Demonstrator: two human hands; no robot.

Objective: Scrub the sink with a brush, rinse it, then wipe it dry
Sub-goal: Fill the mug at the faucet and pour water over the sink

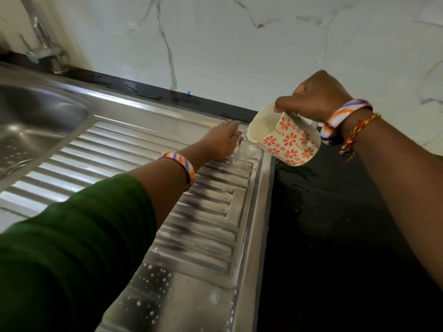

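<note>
Green sleeve (72,248) fills the near left corner, and from it the left forearm reaches out over the ribbed drainboard (134,159) of the steel sink (251,212). Left hand (221,140) lies flat, fingers straight, pressed on the far right corner of the board, right under the pour. Right hand (314,97) grips one mug (285,140), cream with red flowers, fingers curled over its handle side. Mug is tipped hard, its long axis near level, mouth pointing left and down at the board; water (244,149) spills from the lip onto the metal beside the left fingers. Sink runs long from far left to near right, one basin (36,121) at the left, one tap (45,44) behind it. Soap bubbles dot the near end of the board. Two striped bangles, one per wrist (184,166) (342,121), plus one red-yellow thread (357,133) on the right. Black desk (335,224) lies wet to the right of the sink.
</note>
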